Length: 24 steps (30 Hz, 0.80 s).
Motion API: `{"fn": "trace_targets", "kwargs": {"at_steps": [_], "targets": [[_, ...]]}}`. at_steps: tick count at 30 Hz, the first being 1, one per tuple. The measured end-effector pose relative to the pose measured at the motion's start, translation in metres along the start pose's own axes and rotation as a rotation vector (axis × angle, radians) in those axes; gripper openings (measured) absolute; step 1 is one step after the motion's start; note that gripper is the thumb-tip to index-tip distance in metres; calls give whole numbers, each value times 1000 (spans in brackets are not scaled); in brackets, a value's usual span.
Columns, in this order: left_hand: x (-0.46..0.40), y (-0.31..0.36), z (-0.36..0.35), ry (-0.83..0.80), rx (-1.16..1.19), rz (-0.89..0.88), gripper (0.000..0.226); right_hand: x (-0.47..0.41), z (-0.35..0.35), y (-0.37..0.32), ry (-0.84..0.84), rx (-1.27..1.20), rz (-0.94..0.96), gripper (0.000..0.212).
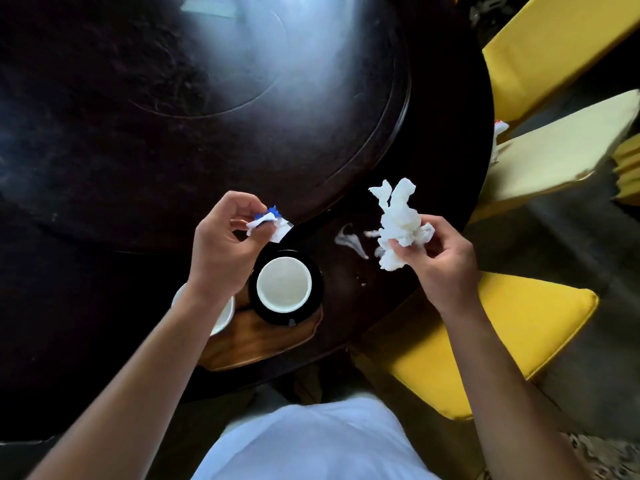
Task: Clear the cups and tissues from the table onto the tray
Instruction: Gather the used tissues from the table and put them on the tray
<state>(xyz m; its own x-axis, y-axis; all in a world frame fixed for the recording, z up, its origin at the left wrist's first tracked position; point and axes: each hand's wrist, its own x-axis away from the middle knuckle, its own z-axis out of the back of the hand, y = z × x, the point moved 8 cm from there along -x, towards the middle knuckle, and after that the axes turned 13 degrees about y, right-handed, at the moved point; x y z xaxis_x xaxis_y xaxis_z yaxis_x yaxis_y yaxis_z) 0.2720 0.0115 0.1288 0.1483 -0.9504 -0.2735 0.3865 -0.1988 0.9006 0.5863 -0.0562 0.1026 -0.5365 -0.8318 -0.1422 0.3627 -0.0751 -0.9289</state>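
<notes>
My right hand (pixel 441 258) grips a crumpled white tissue (pixel 398 223) above the dark round table (pixel 104 150). My left hand (pixel 221 244) pinches a small white and blue wrapper (pixel 268 221). Below it a white cup (pixel 284 284) sits in a black holder on the brown wooden tray (pixel 263 341). A second white cup (pixel 223 315) is mostly hidden under my left wrist. Small tissue scraps (pixel 349 239) lie on the table between my hands.
A raised round turntable (pixel 381 140) fills the table's middle. Yellow cushioned chairs (pixel 502 323) stand to the right, a pale one (pixel 554 150) further back. My white shirt (pixel 311 441) is at the bottom.
</notes>
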Motion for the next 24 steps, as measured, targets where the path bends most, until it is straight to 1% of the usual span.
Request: {"fn": "trace_targets", "kwargs": {"at_steps": [5,9,11,13,18,24], "targets": [[42,-27,74,65,-2,47,22,69,-18,-14,-42,19,-19,33],[83,-58,120,112,-10,139,25,120,-34,-18,-103,60,-22,33],[104,-71,135,126,-9,197,32,142,-43,-19,-126,84,-18,35],[122,-81,145,142,-21,236,33,158,-49,-20,-139,100,-9,39],[163,-109,161,196,-59,315,21,187,-76,-17,-208,117,25,52],[198,-139,155,228,-130,360,18,214,-112,8,-293,209,106,45]]}}
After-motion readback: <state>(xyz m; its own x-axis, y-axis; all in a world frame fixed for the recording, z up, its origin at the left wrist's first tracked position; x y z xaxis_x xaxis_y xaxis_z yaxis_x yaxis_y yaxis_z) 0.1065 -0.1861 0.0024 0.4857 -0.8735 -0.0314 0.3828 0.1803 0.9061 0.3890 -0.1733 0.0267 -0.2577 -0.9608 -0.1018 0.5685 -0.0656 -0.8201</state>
